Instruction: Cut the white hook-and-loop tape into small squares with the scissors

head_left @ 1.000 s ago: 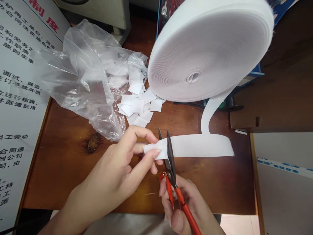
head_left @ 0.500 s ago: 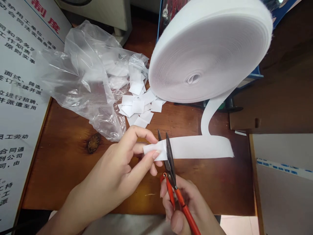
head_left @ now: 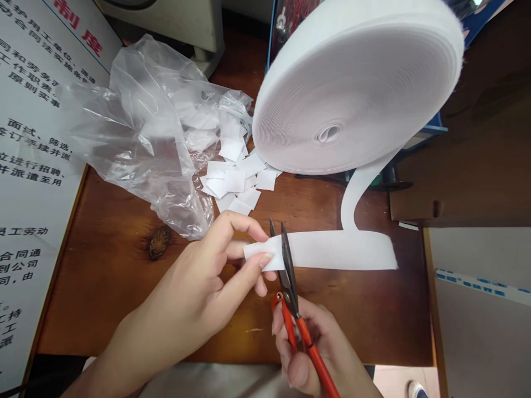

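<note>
Between the thumb and fingers of my left hand [head_left: 207,282] is the left end of a white tape strip [head_left: 332,250]. Red-handled scissors [head_left: 289,276] sit in my right hand [head_left: 313,348], whose fingers wrap round the handles. Their dark blades are apart and straddle the strip just right of my left fingertips. A large roll of white tape [head_left: 360,99] stands above, and a loop of tape curls down from it to the strip. Left of the roll lies a pile of small cut white pieces [head_left: 234,182].
A crumpled clear plastic bag [head_left: 145,132] lies behind my left hand, partly around the white pieces. A printed board [head_left: 37,182] borders the wooden table [head_left: 112,309] on the left. A beige machine [head_left: 178,27] stands at the back, and a brown cardboard box [head_left: 477,155] is on the right.
Hands, scissors and strip hold nearly the same place, with only a slight shift. The tip of a shoe now shows on the floor at the bottom right.
</note>
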Demonstrator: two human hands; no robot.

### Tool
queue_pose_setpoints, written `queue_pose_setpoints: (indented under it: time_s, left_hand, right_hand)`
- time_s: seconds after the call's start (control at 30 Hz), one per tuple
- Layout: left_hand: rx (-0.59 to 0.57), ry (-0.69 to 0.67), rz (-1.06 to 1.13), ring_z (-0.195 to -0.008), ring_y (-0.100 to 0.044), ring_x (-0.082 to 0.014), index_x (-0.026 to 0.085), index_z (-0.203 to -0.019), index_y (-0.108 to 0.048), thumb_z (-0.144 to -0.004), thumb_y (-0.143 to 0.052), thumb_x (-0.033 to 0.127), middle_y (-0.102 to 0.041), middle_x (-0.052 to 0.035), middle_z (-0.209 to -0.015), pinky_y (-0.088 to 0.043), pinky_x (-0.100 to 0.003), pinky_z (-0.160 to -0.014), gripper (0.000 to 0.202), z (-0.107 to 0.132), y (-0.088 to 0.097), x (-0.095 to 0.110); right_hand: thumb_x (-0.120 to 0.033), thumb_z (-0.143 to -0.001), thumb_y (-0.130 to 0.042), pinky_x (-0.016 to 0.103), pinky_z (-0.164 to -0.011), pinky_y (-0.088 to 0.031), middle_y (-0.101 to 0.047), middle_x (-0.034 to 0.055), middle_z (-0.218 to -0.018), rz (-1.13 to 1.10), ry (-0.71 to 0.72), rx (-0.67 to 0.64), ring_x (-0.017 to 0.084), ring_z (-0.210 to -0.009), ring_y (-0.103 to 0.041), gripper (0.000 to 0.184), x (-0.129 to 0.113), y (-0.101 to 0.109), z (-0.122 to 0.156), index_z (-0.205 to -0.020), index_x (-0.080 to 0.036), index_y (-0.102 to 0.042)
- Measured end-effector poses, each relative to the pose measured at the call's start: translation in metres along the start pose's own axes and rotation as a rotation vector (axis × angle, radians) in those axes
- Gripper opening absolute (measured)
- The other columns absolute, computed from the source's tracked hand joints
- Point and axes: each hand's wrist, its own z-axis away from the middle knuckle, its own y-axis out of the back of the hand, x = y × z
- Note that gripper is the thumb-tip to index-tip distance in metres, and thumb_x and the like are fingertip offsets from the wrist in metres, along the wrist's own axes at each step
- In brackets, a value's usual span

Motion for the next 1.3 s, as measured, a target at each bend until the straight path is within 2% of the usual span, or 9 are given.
queue_pose_setpoints:
  time_s: [0.1,0.2,0.37,0.47,0.63,0.73,0.93,1.1,1.3]
  left_hand:
    - [0.006,-0.014,0.0,-0.079,-0.082,-0.0083,0.035,-0.121,-0.049,-0.119,-0.057,0.034,-0.081,0.0125,-0.086,-0.056,-0.016,-0.058,0.008,0.001,-0.001,0.0]
    - [0.018,-0.022,-0.003,-0.081,-0.082,-0.007,0.036,-0.121,-0.049,-0.119,-0.057,0.032,-0.078,0.0142,-0.081,-0.056,-0.014,-0.059,0.009,0.001,-0.001,0.001]
    - [0.028,-0.005,0.013,-0.08,-0.081,-0.0085,0.034,-0.119,-0.05,-0.118,-0.059,0.035,-0.078,0.0116,-0.08,-0.053,-0.015,-0.054,0.009,0.0,-0.001,0.002]
    - [0.021,0.025,0.029,-0.081,-0.082,-0.0096,0.033,-0.119,-0.05,-0.118,-0.058,0.037,-0.079,0.0105,-0.081,-0.055,-0.016,-0.056,0.009,0.001,-0.001,0.0]
    - [0.006,0.032,0.046,-0.082,-0.081,-0.0076,0.036,-0.123,-0.05,-0.119,-0.058,0.037,-0.081,0.0108,-0.089,-0.057,-0.014,-0.063,0.008,0.002,0.0,-0.003]
    - [-0.012,0.038,0.046,-0.081,-0.081,-0.0075,0.036,-0.123,-0.05,-0.119,-0.058,0.038,-0.083,0.0109,-0.091,-0.057,-0.014,-0.062,0.009,0.002,0.001,-0.003]
    - [-0.031,0.05,0.054,-0.082,-0.083,-0.0122,0.034,-0.119,-0.05,-0.119,-0.057,0.043,-0.078,0.0099,-0.077,-0.049,-0.017,-0.049,0.012,-0.001,0.003,0.0]
    - [-0.027,0.08,0.089,-0.081,-0.083,-0.0139,0.031,-0.118,-0.051,-0.119,-0.056,0.041,-0.079,0.0068,-0.079,-0.051,-0.019,-0.05,0.012,-0.002,0.003,0.003]
    - [-0.026,0.12,0.113,-0.083,-0.084,-0.016,0.031,-0.118,-0.051,-0.118,-0.056,0.043,-0.077,0.0071,-0.073,-0.052,-0.02,-0.05,0.013,-0.004,0.003,0.003]
  right_hand:
    - [-0.07,-0.088,-0.092,0.02,-0.068,-0.047,-0.057,-0.0008,-0.088,-0.008,0.01,-0.031,0.009,-0.072,-0.05,0.056,-0.001,-0.001,0.001,-0.106,-0.021,-0.071]
    - [-0.072,-0.092,-0.087,0.022,-0.071,-0.049,-0.057,-0.0003,-0.091,-0.023,-0.002,-0.058,0.01,-0.073,-0.056,0.056,0.002,0.0,-0.001,-0.109,-0.022,-0.069]
    - [-0.078,-0.081,-0.093,0.022,-0.067,-0.038,-0.057,-0.0032,-0.082,0.01,0.037,-0.064,0.009,-0.068,-0.044,0.067,0.009,0.006,-0.006,-0.109,-0.021,-0.069]
    - [-0.08,-0.075,-0.095,0.024,-0.067,-0.035,-0.059,-0.0036,-0.079,0.01,0.028,-0.114,0.009,-0.067,-0.045,0.072,0.011,0.009,-0.007,-0.106,-0.021,-0.068]
    - [-0.083,-0.083,-0.088,0.027,-0.066,-0.032,-0.059,-0.002,-0.081,0.082,0.082,-0.086,0.011,-0.069,-0.042,0.07,0.008,0.008,-0.007,-0.104,-0.02,-0.066]
    - [-0.079,-0.082,-0.092,0.026,-0.066,-0.033,-0.061,-0.0016,-0.082,0.071,0.09,-0.09,0.011,-0.07,-0.043,0.068,0.007,0.008,-0.009,-0.105,-0.02,-0.067]
    - [-0.078,-0.073,-0.096,0.022,-0.061,-0.033,-0.06,-0.0049,-0.075,0.041,0.049,-0.134,0.007,-0.063,-0.044,0.071,0.015,0.014,-0.015,-0.102,-0.02,-0.066]
    - [-0.081,-0.074,-0.095,0.022,-0.056,-0.032,-0.06,-0.0039,-0.074,0.037,0.036,-0.145,0.008,-0.06,-0.046,0.072,0.016,0.016,-0.016,-0.101,-0.021,-0.066]
    - [-0.081,-0.067,-0.098,0.022,-0.051,-0.035,-0.058,-0.0033,-0.072,0.028,-0.023,-0.108,0.009,-0.058,-0.045,0.074,0.014,0.014,-0.018,-0.096,-0.022,-0.066]
